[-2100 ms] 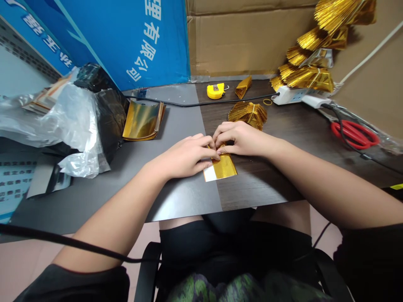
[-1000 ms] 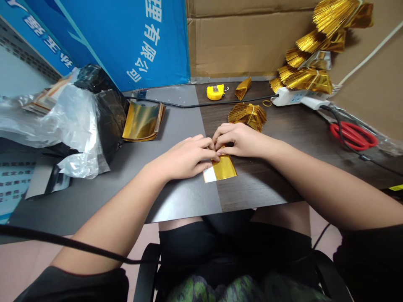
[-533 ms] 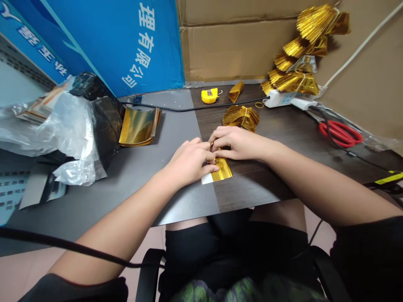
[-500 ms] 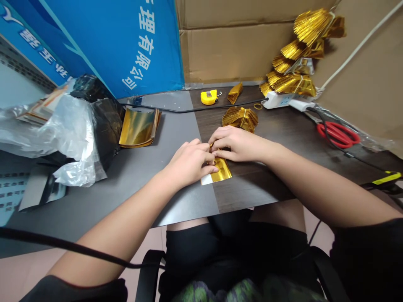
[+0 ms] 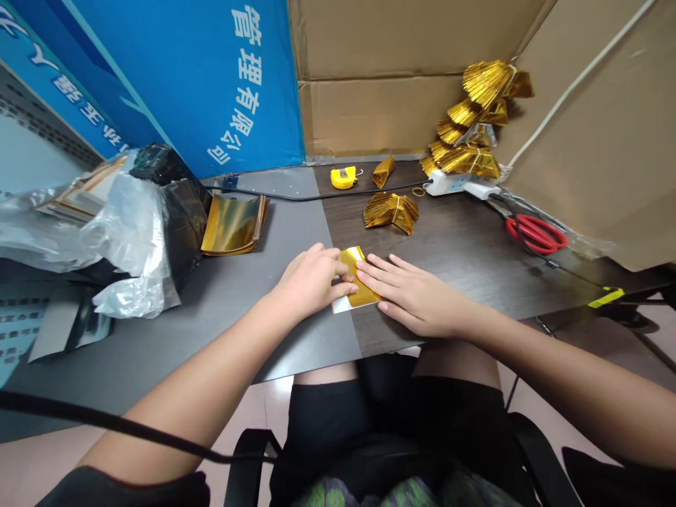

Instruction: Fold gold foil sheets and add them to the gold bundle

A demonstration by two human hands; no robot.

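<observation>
A small folded sheet of gold foil paper (image 5: 363, 295) lies flat near the desk's front edge, with a white strip along its left front corner. My left hand (image 5: 313, 280) is closed at the sheet's left side, its curled fingers and thumb holding the paper down. Stretched out flat, my right hand (image 5: 420, 297) rests its fingertips on the sheet's right edge. Behind both hands sits a pleated bundle of gold paper (image 5: 391, 211) tied with a band. A stack of gold foil sheets (image 5: 233, 224) lies to the left.
A yellow tape measure (image 5: 343, 178), a folded gold piece (image 5: 383, 172) and a rubber band (image 5: 418, 191) are at the back. Tied gold bundles (image 5: 470, 130) pile up beside a white power strip (image 5: 448, 183). Red-handled scissors (image 5: 537, 234) lie right, a plastic bag (image 5: 134, 232) left.
My right hand has moved from its fingers-together grip at the sheet's far end to the right and nearer me, flattening out. The sheet's far end now shows. My left hand stays on the paper.
</observation>
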